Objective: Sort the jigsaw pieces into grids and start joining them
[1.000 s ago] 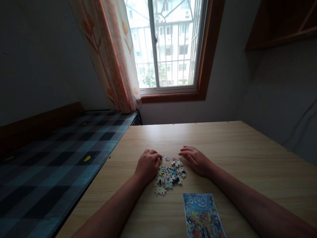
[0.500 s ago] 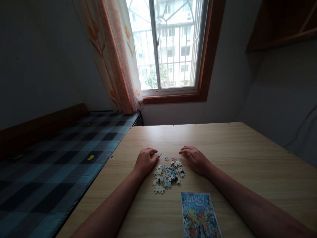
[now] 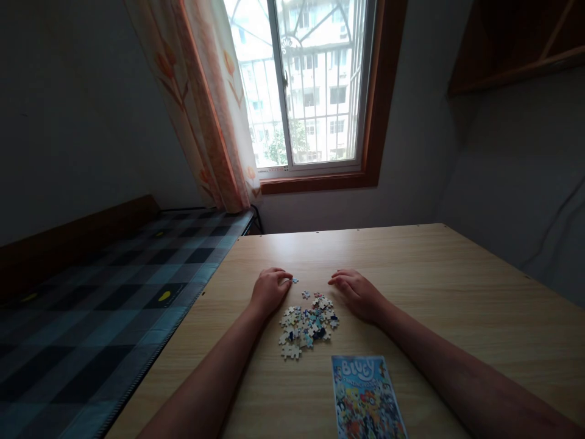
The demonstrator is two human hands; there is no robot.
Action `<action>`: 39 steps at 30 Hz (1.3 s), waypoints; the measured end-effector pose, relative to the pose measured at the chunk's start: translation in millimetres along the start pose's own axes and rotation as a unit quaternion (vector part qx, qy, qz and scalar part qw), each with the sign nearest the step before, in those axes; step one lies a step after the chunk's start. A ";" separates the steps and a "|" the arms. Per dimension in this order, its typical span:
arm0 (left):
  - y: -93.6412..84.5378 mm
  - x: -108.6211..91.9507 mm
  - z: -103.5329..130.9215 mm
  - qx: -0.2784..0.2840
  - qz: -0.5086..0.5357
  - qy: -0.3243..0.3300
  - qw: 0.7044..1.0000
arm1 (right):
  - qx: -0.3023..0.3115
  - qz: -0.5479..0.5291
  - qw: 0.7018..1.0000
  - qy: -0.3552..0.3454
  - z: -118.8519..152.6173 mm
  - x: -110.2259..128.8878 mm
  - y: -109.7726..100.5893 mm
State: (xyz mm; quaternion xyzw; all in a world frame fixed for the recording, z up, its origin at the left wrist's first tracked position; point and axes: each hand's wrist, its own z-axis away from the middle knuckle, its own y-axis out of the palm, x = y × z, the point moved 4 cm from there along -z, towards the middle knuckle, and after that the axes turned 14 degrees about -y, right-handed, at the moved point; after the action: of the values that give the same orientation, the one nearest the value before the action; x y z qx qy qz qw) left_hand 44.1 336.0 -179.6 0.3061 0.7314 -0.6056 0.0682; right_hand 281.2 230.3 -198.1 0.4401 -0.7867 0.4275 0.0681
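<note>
A loose pile of puzzle pieces (image 3: 308,326) lies on the wooden table (image 3: 457,292), between my forearms. My left hand (image 3: 270,291) is up and left of the pile, its thumb and fingers pinched at a small blue puzzle piece (image 3: 295,280) on the tabletop. To the right of the pile, my right hand (image 3: 356,294) rests with fingers loosely apart and holds nothing. A single puzzle piece (image 3: 306,295) lies just above the pile, between the hands. The Bluey picture card (image 3: 368,396) lies flat near the front edge of the view.
A bed with a checked cover (image 3: 137,305) runs along the table's left side. Behind the table are a window (image 3: 320,91) and an orange-patterned curtain (image 3: 205,122). A wooden shelf (image 3: 516,67) hangs on the wall at upper right.
My left hand and the small blue piece at its fingertips have moved slightly away from me. My right hand has hardly moved. The whole view has shifted a little.
</note>
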 end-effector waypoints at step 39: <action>-15.9 -12.5 17.9 -0.027 0.059 0.073 0.995 | -0.005 -0.015 1.000 0.005 1.8 -6.4 -5.8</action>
State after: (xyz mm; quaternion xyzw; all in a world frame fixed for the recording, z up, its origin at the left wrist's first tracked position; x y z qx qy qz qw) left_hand 40.9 313.5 -164.8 0.3902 0.7312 -0.5565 0.0592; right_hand 289.9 231.6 -198.8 0.4497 -0.7816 0.4248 0.0803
